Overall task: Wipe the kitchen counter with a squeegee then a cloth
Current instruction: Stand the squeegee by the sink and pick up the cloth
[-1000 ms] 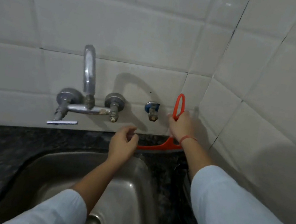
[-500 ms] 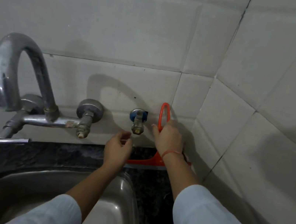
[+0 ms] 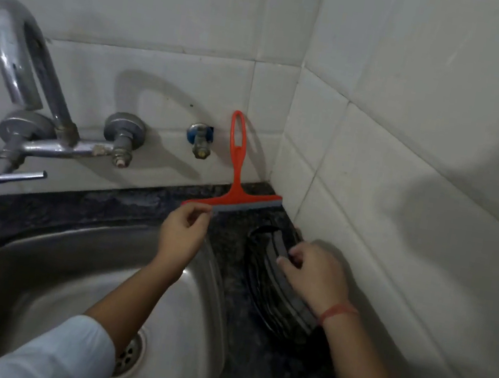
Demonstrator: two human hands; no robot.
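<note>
The left hand (image 3: 183, 237) pinches the near end of the grey blade of the orange plastic squeegee (image 3: 235, 183) with its thumb and a finger. The squeegee stands just past this hand. Its blade rests on the dark speckled stone surface (image 3: 42, 208) and its long loop handle leans up against the wall.

The right hand (image 3: 316, 276) has its fingers curled over the edge of a dark shiny ridged thing (image 3: 263, 276). This thing lies on the surface between the two hands, close to the side wall. I cannot tell what it is.

I think the squeegee job is either just about to start or just finished, because the squeegee is not being pulled along right now. I cannot tell if the surface is wet or dry. I see no cloth for sure, so the cloth wipe seems to be left to do.

A round shiny steel sink (image 3: 35, 253) sits under the left hand's arm. A curved metal tap (image 3: 22, 64) is far to the left of that hand, and a small blue and metal valve (image 3: 199, 140) is on the wall just above it. White wall tiles (image 3: 406, 181) make a corner to the right of the right hand.
</note>
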